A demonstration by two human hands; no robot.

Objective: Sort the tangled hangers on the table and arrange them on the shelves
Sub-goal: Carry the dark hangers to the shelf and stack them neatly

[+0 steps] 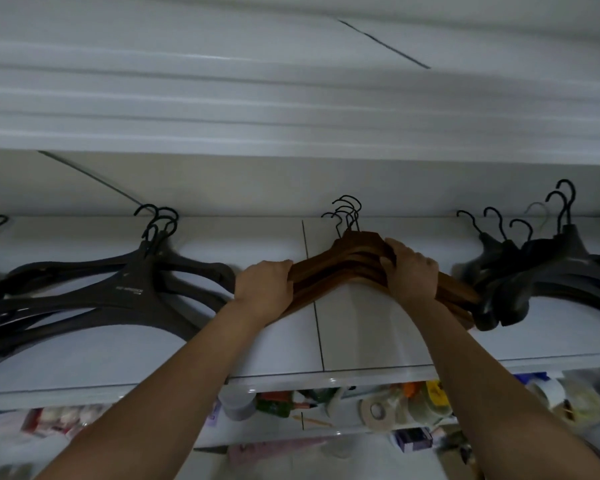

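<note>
A stack of several brown wooden hangers (pixel 347 261) with black hooks lies flat on the white shelf (pixel 187 348), hooks pointing to the back wall. My left hand (pixel 265 289) grips the stack's left arm. On the right arm, near the neck, my right hand (pixel 413 275) curls its fingers over the stack. A pile of dark plastic hangers (pixel 111 289) lies on the shelf to the left. Another pile of black hangers (pixel 548 271) lies to the right, overlapping the brown stack's right tip.
A white shelf board (pixel 291 109) runs overhead. Below the shelf's front edge, a lower shelf holds tape rolls (pixel 374 412), a grey container (pixel 236 403), and assorted small clutter.
</note>
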